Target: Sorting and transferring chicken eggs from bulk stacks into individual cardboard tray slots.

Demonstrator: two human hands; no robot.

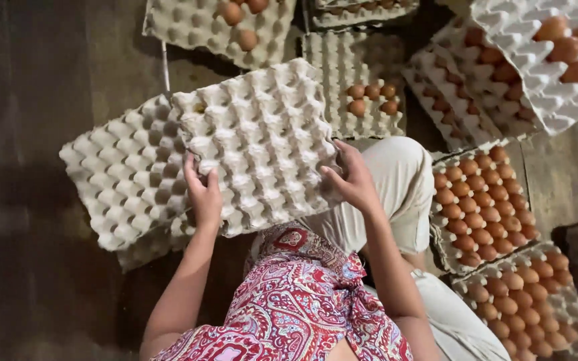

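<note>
Dark wooden floor (pixel 28 134) underfoot in the head view, dim at the left, crowded with egg trays to the right; and here we are looking straight down at a person in a red patterned top (pixel 296 301) and pale trousers (pixel 396 180), seated among them.

Both hands are on an empty grey pulp tray (pixel 262 140), held up tilted in front of the knees, its bumpy underside facing the camera; the left hand (pixel 203 194) grips the near edge at the left, fingers curled over the rim and pressed together; the right hand (pixel 352 177) clamps the right edge, fingers spread against the bumps, thumb on the near side.

Just beyond and to the left, partly under the held tray, a stack of empty trays (pixel 122 174) lies on the floor; the two overlap, though I cannot tell whether they touch.

Off to the right, a full tray of brown eggs (pixel 479 204) sits beside the person's knee; another full tray (pixel 523 294) lies nearer the camera; ahead, a tray with a few eggs (pixel 369 97); top left, a nearly empty tray (pixel 215 27) with three eggs; top right, overlapping trays (pixel 543 60), partly filled.
</note>
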